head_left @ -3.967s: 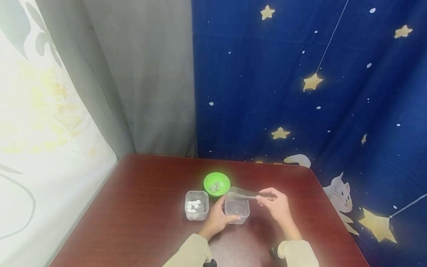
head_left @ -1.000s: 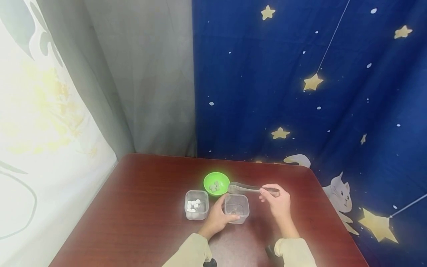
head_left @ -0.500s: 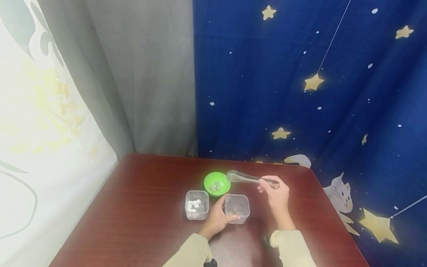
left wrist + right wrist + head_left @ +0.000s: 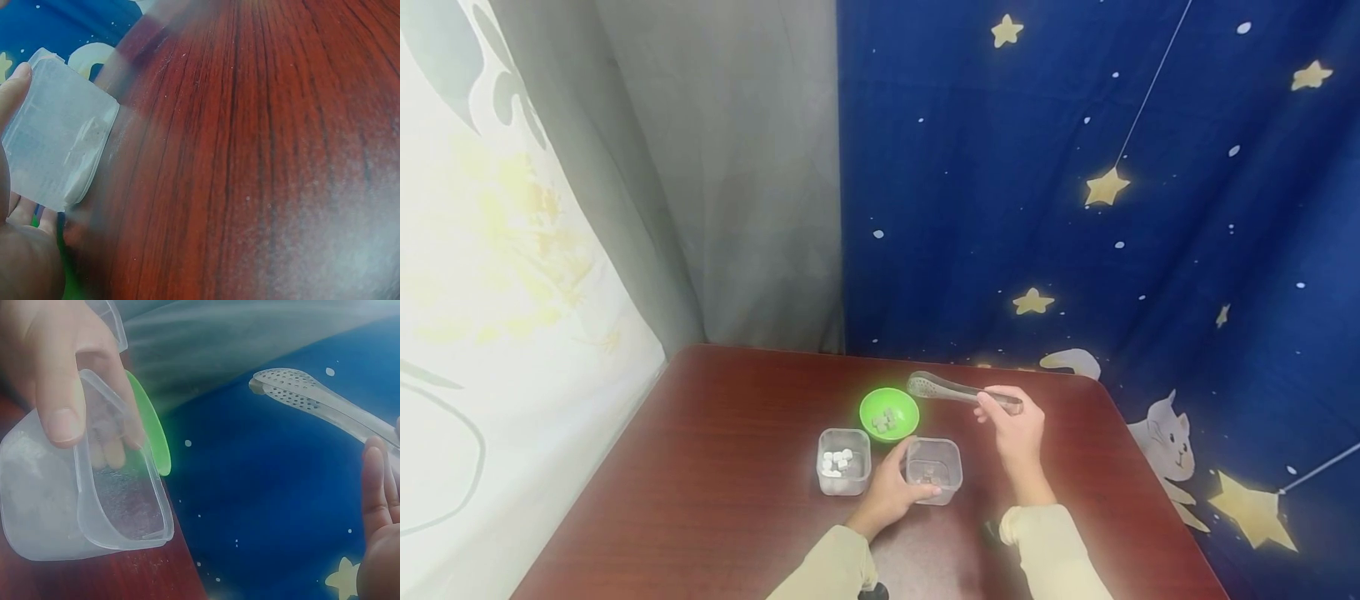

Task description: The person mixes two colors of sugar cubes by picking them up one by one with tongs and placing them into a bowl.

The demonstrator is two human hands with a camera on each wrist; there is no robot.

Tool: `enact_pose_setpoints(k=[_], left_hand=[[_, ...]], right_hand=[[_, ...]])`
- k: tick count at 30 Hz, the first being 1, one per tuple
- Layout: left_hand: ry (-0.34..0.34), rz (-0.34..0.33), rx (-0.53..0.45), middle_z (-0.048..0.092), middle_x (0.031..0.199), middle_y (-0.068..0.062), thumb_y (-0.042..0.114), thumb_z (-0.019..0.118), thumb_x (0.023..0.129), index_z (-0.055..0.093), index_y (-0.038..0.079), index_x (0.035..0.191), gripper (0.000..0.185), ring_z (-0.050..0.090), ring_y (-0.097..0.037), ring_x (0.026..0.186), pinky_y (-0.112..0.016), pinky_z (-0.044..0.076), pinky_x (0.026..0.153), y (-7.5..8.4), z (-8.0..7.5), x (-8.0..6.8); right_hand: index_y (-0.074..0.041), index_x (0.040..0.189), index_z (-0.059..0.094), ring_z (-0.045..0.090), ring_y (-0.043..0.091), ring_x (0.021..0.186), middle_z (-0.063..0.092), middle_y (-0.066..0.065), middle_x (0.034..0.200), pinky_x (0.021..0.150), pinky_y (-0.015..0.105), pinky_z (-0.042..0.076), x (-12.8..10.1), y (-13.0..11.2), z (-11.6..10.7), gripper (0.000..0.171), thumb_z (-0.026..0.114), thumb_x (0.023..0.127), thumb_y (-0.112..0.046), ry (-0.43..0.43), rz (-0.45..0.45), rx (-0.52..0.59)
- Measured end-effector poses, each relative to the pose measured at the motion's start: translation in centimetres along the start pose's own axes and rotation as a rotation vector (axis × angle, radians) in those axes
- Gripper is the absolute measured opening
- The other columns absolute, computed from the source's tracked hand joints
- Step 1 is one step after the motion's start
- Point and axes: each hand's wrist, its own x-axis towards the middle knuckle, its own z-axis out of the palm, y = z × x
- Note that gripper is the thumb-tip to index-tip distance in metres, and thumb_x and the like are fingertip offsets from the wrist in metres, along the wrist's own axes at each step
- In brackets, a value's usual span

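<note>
My left hand [image 4: 887, 492] grips a clear square plastic container [image 4: 951, 467] by its left side, thumb across the near wall. Something small and brownish shows at the container's bottom. In the right wrist view, the same container [image 4: 44, 487] tilts in the picture with the left thumb over its rim. My right hand [image 4: 1018, 425] holds perforated metal tongs [image 4: 951, 389], raised, tips left above the green bowl's right rim. A small greyish piece [image 4: 256, 385] appears pinched at the tong tips. The green bowl [image 4: 868, 402] holds several grey-brown cubes [image 4: 886, 420].
Left of my left hand, a second clear container [image 4: 856, 483] holds several white cubes [image 4: 837, 460]. All stand on a reddish-brown wooden table [image 4: 745, 450]. A grey curtain [image 4: 737, 183] and a blue starry curtain [image 4: 962, 183] hang behind the far edge.
The right hand has lifted the tongs from over the right container, away toward the far side, beside the green bowl. The left hand keeps its hold on the container.
</note>
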Motion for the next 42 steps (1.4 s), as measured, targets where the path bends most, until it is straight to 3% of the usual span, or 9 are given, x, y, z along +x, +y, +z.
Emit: enact_pose_setpoints(k=[7, 14, 20, 29, 36, 42], left_hand=[[-0.004, -0.003, 0.021, 0.055, 0.136, -0.009, 0.037, 0.089, 0.066, 0.044, 0.01, 0.144, 0.095, 0.05, -0.029, 0.124, -0.049, 0.037, 0.104, -0.1, 0.0, 0.0], [-0.003, 0.001, 0.023, 0.055, 0.135, -0.009, 0.036, 0.089, 0.065, 0.044, 0.01, 0.144, 0.094, 0.051, -0.028, 0.123, -0.048, 0.038, 0.103, 0.0, 0.0, 0.0], [-0.008, -0.001, 0.038, 0.056, 0.135, -0.008, 0.038, 0.088, 0.066, 0.044, 0.01, 0.144, 0.094, 0.051, -0.027, 0.122, -0.048, 0.038, 0.103, 0.0, 0.0, -0.1], [-0.002, 0.001, 0.027, 0.056, 0.135, -0.008, 0.036, 0.089, 0.065, 0.044, 0.011, 0.144, 0.094, 0.052, -0.026, 0.121, -0.047, 0.039, 0.103, -0.2, 0.2, -0.1], [-0.001, 0.013, 0.005, 0.059, 0.128, -0.006, 0.036, 0.09, 0.064, 0.044, 0.012, 0.144, 0.095, 0.055, -0.025, 0.115, -0.047, 0.04, 0.101, -0.2, 0.1, 0.0], [-0.007, 0.023, -0.016, 0.061, 0.122, -0.001, 0.033, 0.09, 0.064, 0.046, 0.013, 0.142, 0.091, 0.057, -0.02, 0.11, -0.042, 0.044, 0.097, -0.3, 0.1, -0.1]], right_hand=[[0.01, 0.094, 0.067, 0.065, 0.025, 0.053, 0.068, 0.014, 0.067, 0.051, 0.029, 0.055, 0.2, 1.1, 0.1, 0.018, 0.076, 0.081, 0.001, 0.012, -0.026, -0.019], [0.013, 0.094, 0.066, 0.065, 0.023, 0.052, 0.068, 0.013, 0.066, 0.052, 0.029, 0.055, 0.0, 0.9, -0.1, 0.02, 0.076, 0.08, 0.002, 0.008, 0.004, -0.019], [0.014, 0.095, 0.066, 0.066, 0.027, 0.055, 0.068, 0.018, 0.067, 0.055, 0.033, 0.056, -1.2, -1.5, -0.4, 0.019, 0.074, 0.082, 0.004, -0.019, 0.067, -0.098], [0.011, 0.095, 0.067, 0.066, 0.035, 0.059, 0.067, 0.02, 0.067, 0.055, 0.034, 0.056, -2.8, -1.0, -1.8, 0.017, 0.075, 0.081, 0.003, -0.05, 0.136, -0.157], [0.01, 0.094, 0.067, 0.067, 0.026, 0.057, 0.067, 0.02, 0.066, 0.053, 0.029, 0.055, -4.0, -1.0, -2.7, 0.018, 0.076, 0.08, 0.004, -0.083, 0.18, -0.207], [0.006, 0.094, 0.068, 0.066, 0.03, 0.058, 0.067, 0.018, 0.066, 0.051, 0.028, 0.053, -5.0, -1.0, -3.1, 0.018, 0.077, 0.079, 0.002, -0.135, 0.18, -0.322]])
